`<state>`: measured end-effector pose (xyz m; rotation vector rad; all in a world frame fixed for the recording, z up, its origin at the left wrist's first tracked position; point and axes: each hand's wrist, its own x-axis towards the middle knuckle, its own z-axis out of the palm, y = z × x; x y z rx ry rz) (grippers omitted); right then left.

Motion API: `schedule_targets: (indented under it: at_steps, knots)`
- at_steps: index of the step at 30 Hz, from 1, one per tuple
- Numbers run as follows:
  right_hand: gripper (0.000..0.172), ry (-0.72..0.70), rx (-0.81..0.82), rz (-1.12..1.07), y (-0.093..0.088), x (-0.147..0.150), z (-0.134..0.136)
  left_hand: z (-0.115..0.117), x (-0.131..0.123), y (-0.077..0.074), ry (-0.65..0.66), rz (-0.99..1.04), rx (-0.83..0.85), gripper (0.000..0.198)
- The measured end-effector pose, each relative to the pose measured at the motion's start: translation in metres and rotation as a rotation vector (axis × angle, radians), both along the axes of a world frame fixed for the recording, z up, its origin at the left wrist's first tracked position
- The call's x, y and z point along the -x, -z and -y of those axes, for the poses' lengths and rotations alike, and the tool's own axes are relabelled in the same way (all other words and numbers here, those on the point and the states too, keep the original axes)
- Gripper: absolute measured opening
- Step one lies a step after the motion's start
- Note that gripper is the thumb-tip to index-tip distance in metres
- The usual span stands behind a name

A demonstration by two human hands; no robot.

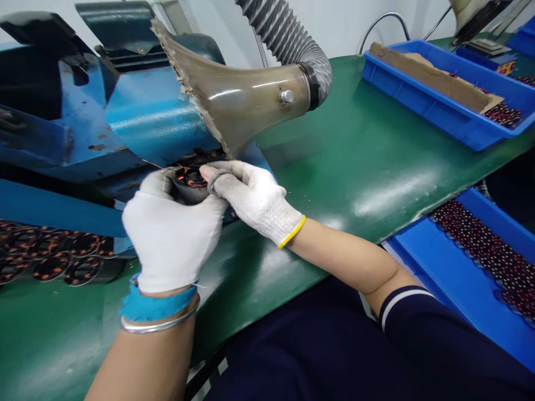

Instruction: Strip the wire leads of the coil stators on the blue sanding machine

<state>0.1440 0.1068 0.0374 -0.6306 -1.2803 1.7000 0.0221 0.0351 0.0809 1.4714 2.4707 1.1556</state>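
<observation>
A dark round motor stator [193, 192] with copper windings is held between my two gloved hands, in front of the blue machine [154, 125]. My left hand [171, 228], in a white glove, wraps round its left side and underside. From the right, my right hand [246, 192] has its thumb and fingers closed at the stator's rim; the thumb tip pokes bare out of the knitted glove. What the right fingertips pinch, a wire or the rim, I cannot make out. A thin copper wire [152, 163] stretches left from the stator.
A flared, yellowish suction hood [234, 100] on a grey hose [292, 33] hangs just above my hands. Stacked stators [83, 270] lie at left on the green table [334, 167]. Blue trays [422, 108] with small parts stand at right, one [455, 301] below the table edge.
</observation>
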Motion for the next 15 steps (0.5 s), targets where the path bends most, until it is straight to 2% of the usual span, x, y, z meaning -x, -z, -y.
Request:
schedule_targets:
  at_steps: [6, 15]
  knots:
    - [0.044, -0.005, 0.102, -0.045, -0.009, -0.006, 0.003, -0.003, -0.005, -0.001, -0.002, 0.010, -0.007, 0.047]
    - [0.044, 0.059, 0.105, 0.037, -0.020, -0.013, 0.010, -0.007, -0.002, 0.008, -0.013, -0.008, -0.009, 0.048]
